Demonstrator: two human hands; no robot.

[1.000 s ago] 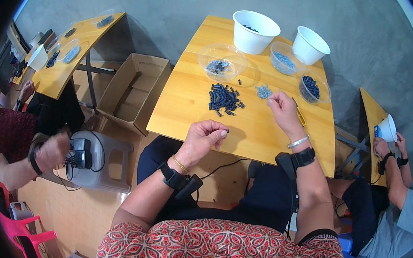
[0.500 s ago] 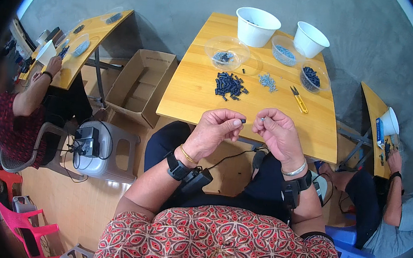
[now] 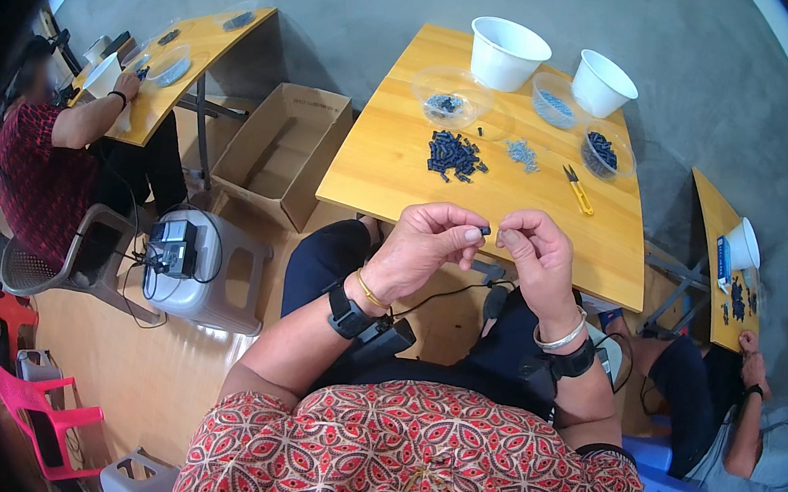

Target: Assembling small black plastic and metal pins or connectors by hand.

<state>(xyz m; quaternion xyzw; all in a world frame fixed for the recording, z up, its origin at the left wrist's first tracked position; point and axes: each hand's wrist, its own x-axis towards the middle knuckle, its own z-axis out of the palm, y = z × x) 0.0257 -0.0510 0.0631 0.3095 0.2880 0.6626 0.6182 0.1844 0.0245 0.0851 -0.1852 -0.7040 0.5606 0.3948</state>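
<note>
Near the table's front edge, my left hand (image 3: 432, 245) pinches a small dark blue cylindrical piece (image 3: 485, 230) between thumb and forefinger. Close by on its right, my right hand (image 3: 540, 258) is closed in a pinch; a tiny silvery piece is at its fingertips, mostly covered by them. The two pinches face each other, nearly touching. Beyond my hands lie a pile of dark blue cylindrical pieces (image 3: 453, 156) and a smaller heap of light grey bits (image 3: 522, 155). Yellow-handled thread snips (image 3: 579, 190) rest to their right.
Along the back of the wooden table (image 3: 373, 163) stand white tubs (image 3: 510, 58) and clear bowls (image 3: 559, 105) with small parts. A cardboard box (image 3: 280, 150) sits on the floor to the left. Other people work at tables on both sides.
Both hands have come closer together, so the gap between their fingertips has narrowed. The view has shifted slightly. The person on the left has reached farther over their table.
</note>
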